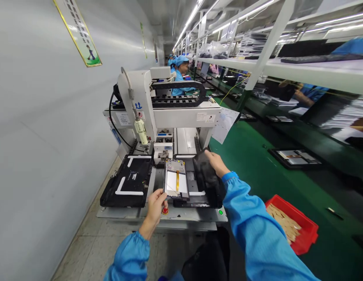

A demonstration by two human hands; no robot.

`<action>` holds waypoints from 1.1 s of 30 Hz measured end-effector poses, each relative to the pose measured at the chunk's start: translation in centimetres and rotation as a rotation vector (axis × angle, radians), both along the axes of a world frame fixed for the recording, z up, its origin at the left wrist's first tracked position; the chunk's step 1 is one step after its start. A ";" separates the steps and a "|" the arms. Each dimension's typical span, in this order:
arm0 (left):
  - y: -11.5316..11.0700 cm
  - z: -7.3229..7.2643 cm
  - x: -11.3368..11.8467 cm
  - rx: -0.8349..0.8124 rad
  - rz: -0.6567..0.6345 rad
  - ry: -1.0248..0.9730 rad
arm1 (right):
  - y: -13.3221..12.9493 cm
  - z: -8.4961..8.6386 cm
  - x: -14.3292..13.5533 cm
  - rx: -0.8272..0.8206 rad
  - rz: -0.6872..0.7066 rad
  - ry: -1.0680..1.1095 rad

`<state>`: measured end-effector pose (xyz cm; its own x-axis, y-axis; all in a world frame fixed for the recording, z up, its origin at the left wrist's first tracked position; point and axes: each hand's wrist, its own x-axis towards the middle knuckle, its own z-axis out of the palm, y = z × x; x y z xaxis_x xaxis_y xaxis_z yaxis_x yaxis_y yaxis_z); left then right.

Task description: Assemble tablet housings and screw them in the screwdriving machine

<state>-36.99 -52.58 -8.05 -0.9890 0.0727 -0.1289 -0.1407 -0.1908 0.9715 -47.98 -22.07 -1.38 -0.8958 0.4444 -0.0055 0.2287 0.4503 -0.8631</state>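
My left hand [156,203] pinches the lower left corner of an opened tablet-like device [172,181], whose white battery area, orange ribbon and circuit board face up. The device is tilted over the right-hand fixture [193,194] of a white benchtop machine [181,116]. My right hand [217,163] grips the top edge of a black cover [207,175], blurred and raised at the fixture's right side. To the left lies a black fixture [133,175] with white L-shaped strips.
An electric screwdriver [141,132] hangs on the machine's left. A red bin [308,234] of tan pieces sits on the green bench [248,156] at right, with another opened device [297,157] beyond. A wall [52,136] runs along the left. Another person [178,78] is behind the machine.
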 end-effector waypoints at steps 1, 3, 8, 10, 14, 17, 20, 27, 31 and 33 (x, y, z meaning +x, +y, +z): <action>1.0 -0.2 -1.0 -0.021 -0.017 0.007 | 0.7 -0.3 0.6 -0.022 -0.017 0.019; 2.8 -0.6 -2.6 -0.062 -0.049 0.025 | 2.0 -0.4 1.6 -0.053 -0.064 0.071; 5.4 -1.1 -4.6 -0.222 -0.152 0.052 | 6.6 1.9 5.3 -0.185 -0.188 0.218; 5.6 -1.0 -4.8 -0.333 -0.190 0.067 | 8.5 3.3 7.7 -0.283 -0.205 0.287; 5.0 -0.5 -3.9 -0.551 -0.154 0.160 | 11.1 5.3 13.4 -0.471 -0.285 0.398; 4.4 0.1 -2.6 -0.831 -0.181 0.406 | 11.9 6.1 17.7 -0.544 -0.418 0.361; 3.9 0.8 -1.3 -1.197 -0.335 0.683 | 12.4 6.7 22.0 -0.572 -0.484 0.286; 8.4 -1.7 7.5 -1.066 -0.663 0.921 | 11.5 7.2 34.3 -0.305 -0.618 0.034; 14.6 -3.4 10.6 -1.111 -0.870 0.809 | 10.4 5.5 41.6 -0.004 -0.563 0.033; 16.4 -3.2 10.5 -1.189 -0.873 0.722 | 9.5 4.8 45.0 0.165 -0.561 0.000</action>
